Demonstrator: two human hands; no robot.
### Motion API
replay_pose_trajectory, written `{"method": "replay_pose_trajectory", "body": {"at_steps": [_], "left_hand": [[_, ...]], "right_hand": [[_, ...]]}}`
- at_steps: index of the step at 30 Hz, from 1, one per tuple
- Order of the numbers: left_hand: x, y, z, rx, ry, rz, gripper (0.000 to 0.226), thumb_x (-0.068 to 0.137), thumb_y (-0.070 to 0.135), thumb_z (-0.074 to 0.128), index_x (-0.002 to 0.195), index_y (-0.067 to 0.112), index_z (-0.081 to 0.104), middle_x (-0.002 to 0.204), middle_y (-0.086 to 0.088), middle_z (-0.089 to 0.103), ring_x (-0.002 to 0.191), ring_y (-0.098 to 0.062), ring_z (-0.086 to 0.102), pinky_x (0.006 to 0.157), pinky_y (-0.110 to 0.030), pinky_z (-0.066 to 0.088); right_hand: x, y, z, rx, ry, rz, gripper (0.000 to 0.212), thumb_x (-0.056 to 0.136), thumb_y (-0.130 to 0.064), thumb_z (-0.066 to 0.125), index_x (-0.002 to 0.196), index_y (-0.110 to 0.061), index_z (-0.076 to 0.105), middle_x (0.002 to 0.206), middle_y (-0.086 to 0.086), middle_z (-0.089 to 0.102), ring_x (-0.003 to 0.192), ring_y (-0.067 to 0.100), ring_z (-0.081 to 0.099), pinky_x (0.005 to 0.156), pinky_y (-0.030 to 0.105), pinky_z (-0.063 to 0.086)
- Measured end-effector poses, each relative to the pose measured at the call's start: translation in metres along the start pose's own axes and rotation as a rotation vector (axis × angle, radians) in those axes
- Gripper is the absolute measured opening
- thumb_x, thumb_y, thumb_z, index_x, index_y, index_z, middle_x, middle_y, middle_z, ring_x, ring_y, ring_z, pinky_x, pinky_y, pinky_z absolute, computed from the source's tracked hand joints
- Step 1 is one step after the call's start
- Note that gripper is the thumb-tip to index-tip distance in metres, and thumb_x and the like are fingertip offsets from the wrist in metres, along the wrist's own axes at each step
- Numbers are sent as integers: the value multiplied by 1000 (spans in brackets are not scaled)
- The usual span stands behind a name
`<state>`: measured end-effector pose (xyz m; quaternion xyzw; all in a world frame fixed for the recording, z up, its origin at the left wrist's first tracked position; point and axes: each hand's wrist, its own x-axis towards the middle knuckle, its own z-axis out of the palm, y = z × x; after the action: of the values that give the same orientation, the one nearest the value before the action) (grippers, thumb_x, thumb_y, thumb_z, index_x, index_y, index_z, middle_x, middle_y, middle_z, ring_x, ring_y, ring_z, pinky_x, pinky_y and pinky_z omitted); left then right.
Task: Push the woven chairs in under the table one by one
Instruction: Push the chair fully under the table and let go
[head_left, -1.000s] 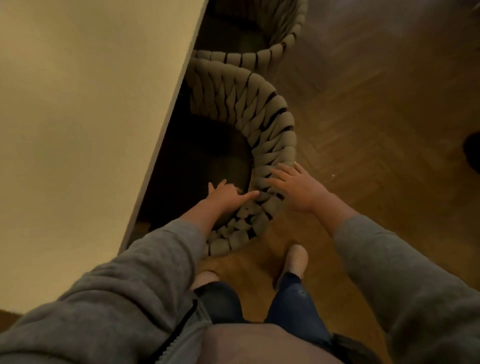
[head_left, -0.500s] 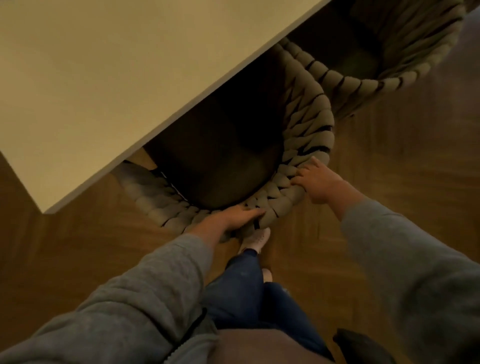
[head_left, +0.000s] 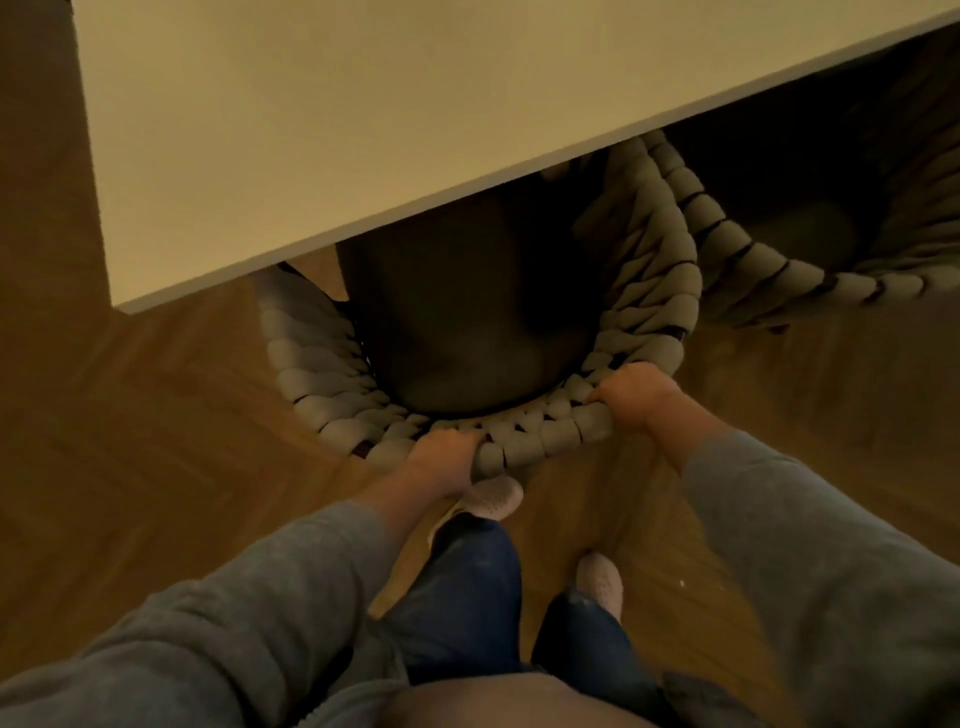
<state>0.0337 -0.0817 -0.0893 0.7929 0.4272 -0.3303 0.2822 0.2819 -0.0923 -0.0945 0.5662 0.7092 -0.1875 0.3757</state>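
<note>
A woven chair (head_left: 332, 395) with a thick grey braided rim and a dark seat stands directly before me, its front part hidden under the pale table (head_left: 332, 119). My left hand (head_left: 441, 462) grips the rim's near edge, fingers curled over it. My right hand (head_left: 636, 395) grips the same rim further right. A second woven chair (head_left: 769, 270) stands to the right, touching the first and partly under the table.
Brown herringbone wood floor (head_left: 156, 441) lies all around. The table's near corner (head_left: 122, 306) juts out at the left. My two feet in light slippers (head_left: 493, 496) stand just behind the chair.
The view has swung so I face the chair's back squarely. Both hands shifted along the rim and now curl round it. The chair sits further under the table.
</note>
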Motion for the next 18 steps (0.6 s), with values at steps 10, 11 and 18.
{"method": "replay_pose_trajectory", "body": {"at_steps": [10, 11, 18], "left_hand": [[-39, 27, 58, 169, 108, -144, 54, 97, 20, 50, 147, 29, 32, 132, -5, 56, 112, -24, 58, 90, -36, 48], [-43, 30, 64, 168, 109, -145, 54, 97, 20, 49, 147, 29, 31, 133, -5, 55, 112, -25, 58, 91, -36, 48], [-69, 47, 97, 167, 102, -177, 55, 98, 18, 48, 149, 29, 29, 133, -6, 55, 114, -26, 58, 92, -38, 47]], "right_hand": [[-40, -16, 43, -3, 104, -236, 33, 98, -21, 48, 130, -26, 54, 124, 2, 60, 110, 22, 59, 91, 35, 49], [-46, -12, 49, 19, 112, -289, 35, 97, -22, 49, 131, -28, 52, 123, 1, 60, 109, 22, 59, 89, 34, 48], [-77, 4, 76, -105, 170, -310, 44, 93, -25, 54, 135, -34, 44, 126, -4, 59, 121, 21, 51, 110, 44, 24]]}}
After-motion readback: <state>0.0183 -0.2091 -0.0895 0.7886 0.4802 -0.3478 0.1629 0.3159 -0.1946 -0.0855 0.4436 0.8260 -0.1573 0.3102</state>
